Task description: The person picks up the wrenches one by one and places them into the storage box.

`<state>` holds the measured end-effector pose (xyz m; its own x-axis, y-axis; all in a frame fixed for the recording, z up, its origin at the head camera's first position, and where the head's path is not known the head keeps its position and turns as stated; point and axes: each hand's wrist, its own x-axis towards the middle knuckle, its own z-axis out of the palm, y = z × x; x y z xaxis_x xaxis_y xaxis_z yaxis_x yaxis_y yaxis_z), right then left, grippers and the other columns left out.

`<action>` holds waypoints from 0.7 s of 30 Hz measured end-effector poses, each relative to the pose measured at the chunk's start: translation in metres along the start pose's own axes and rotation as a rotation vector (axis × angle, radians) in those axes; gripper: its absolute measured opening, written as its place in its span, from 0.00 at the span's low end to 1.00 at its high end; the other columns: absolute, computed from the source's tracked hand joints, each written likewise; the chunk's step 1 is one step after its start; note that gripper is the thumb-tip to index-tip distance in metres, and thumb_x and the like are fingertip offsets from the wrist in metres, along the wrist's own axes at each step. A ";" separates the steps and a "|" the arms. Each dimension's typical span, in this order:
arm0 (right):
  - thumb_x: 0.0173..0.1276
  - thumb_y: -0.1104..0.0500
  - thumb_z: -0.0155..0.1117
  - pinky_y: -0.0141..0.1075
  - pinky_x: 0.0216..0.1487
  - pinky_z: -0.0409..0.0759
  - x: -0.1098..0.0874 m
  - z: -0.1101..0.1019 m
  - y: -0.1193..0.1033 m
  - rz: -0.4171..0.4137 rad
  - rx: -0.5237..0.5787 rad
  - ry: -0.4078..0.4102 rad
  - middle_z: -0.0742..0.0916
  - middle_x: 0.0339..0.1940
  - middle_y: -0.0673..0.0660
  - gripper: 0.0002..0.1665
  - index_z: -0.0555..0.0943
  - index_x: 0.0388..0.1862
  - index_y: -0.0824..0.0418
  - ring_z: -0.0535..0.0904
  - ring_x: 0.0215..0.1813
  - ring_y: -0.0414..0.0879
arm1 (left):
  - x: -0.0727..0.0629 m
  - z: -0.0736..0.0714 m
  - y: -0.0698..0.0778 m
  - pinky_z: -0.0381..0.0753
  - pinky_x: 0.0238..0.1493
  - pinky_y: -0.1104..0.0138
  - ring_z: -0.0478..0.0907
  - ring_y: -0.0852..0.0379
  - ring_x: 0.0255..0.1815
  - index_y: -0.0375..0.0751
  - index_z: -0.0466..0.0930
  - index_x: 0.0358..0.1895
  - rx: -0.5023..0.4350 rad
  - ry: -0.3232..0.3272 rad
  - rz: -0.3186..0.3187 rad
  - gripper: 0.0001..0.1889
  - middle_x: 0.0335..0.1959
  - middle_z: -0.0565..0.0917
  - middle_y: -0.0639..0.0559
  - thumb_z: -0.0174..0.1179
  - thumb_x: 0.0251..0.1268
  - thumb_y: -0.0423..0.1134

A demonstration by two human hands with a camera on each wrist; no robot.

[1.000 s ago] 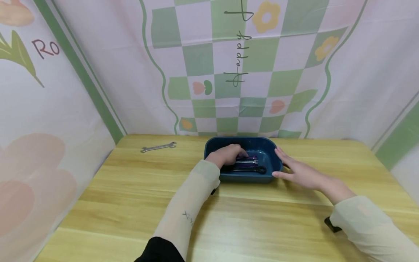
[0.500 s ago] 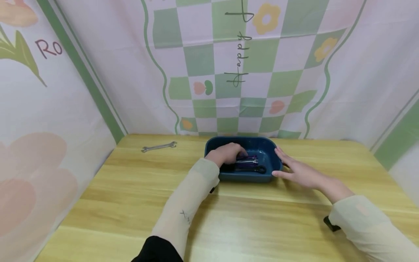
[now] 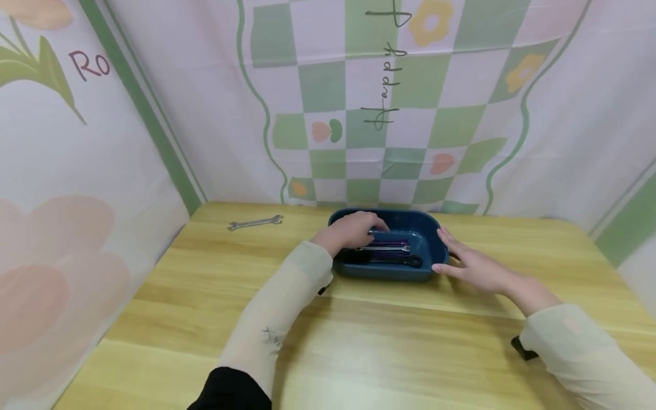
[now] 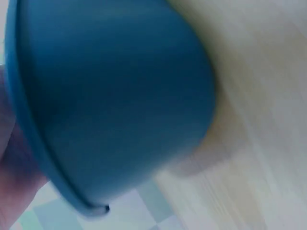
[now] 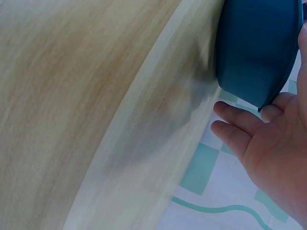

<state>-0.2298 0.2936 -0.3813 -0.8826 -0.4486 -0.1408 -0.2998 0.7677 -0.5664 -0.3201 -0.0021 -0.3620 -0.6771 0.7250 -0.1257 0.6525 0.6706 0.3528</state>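
A dark blue bin (image 3: 389,274) stands at the back of the table with several wrenches (image 3: 389,248) lying in it, some silver, some purplish. A black-ended tool (image 3: 412,261) lies along its front side. My left hand (image 3: 349,230) reaches over the bin's left end, fingers bent down inside, pinching what looks like a thin silver wrench (image 3: 378,232), mostly hidden by the hand. My right hand (image 3: 474,266) rests against the bin's right end, its fingers fairly straight and spread. In the right wrist view, fingertips (image 5: 230,115) reach past the bin's rim.
A silver open-end wrench (image 3: 255,222) lies on the wooden table (image 3: 389,341) to the left of the bin. Behind the table hangs a checkered cloth (image 3: 405,131), close to the table's back edge. A patterned cloth wall (image 3: 102,159) rises at the left.
My left hand has drawn slightly up and left inside the bin, uncovering more of the wrenches. The right hand keeps its place on the bin. The head view has shifted a little.
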 end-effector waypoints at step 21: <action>0.78 0.40 0.58 0.72 0.71 0.52 0.001 -0.004 -0.002 0.013 -0.009 -0.026 0.40 0.84 0.67 0.57 0.34 0.85 0.60 0.53 0.76 0.77 | -0.064 -0.030 -0.040 0.76 0.61 0.62 0.78 0.50 0.61 0.38 0.83 0.60 0.085 0.266 0.149 0.18 0.58 0.83 0.46 0.54 0.72 0.25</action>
<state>-0.2314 0.2930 -0.3772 -0.8768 -0.4500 -0.1695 -0.2914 0.7776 -0.5571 -0.3127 -0.0800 -0.3405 -0.6302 0.7570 0.1724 0.7694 0.5792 0.2692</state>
